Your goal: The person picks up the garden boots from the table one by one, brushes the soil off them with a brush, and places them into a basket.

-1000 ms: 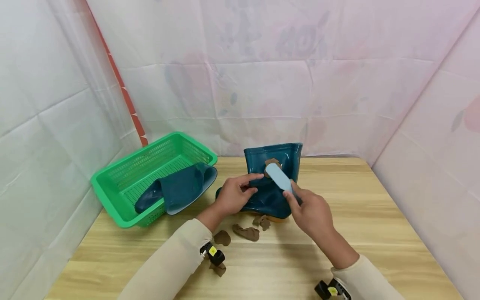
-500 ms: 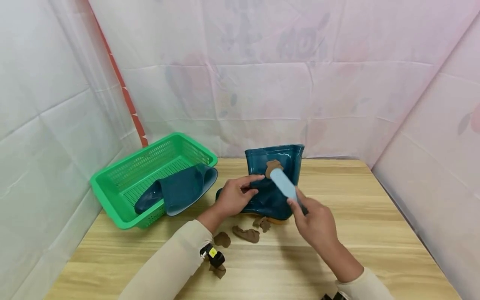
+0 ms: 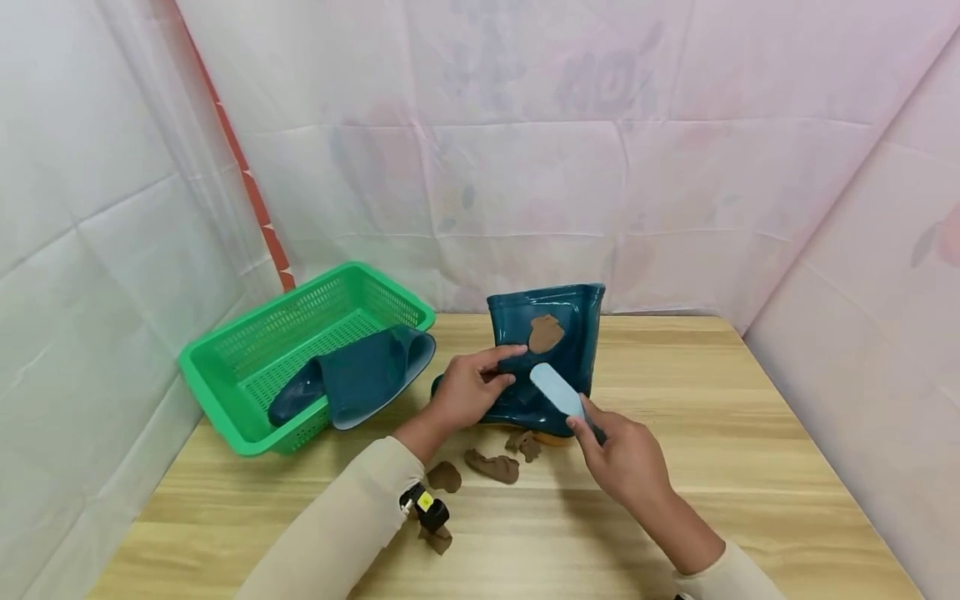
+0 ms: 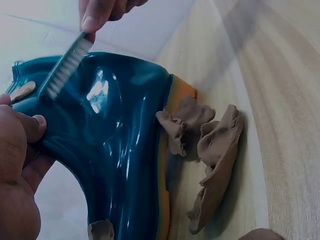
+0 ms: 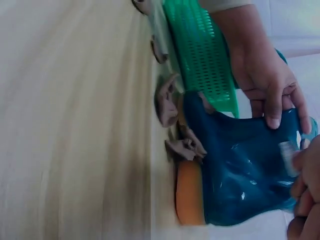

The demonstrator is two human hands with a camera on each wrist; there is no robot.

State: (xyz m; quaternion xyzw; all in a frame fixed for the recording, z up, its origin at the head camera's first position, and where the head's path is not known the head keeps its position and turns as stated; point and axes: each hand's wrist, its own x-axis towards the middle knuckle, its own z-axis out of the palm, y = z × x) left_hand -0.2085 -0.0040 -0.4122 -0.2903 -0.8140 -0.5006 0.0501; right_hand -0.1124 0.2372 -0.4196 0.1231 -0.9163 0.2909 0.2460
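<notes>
A teal rubber boot (image 3: 581, 350) with an orange sole stands upright on the table. My left hand (image 3: 471, 389) holds the front of its shaft, thumb and fingers on either side, as the right wrist view shows. In my right hand (image 3: 622, 454) I grip a small brush (image 3: 557, 389) with a pale blue back. Its white bristles (image 4: 69, 70) face the boot's side in the left wrist view; whether they touch it I cannot tell. Above the brush, a flat brown clay-like patch (image 3: 546, 334) sticks to the shaft. Another lump (image 4: 101, 230) clings near the toe.
Several brown clay-like lumps (image 3: 492, 467) lie on the wooden table (image 3: 750, 467) in front of the boot. To the left stands a green perforated basket (image 3: 225, 400), with a second teal boot (image 3: 367, 371) lying over its near rim. Fabric walls enclose the table behind and at the sides.
The brush has shifted from the clay-like patch down the boot's shaft, so the whole patch now shows. My left hand keeps its place on the boot.
</notes>
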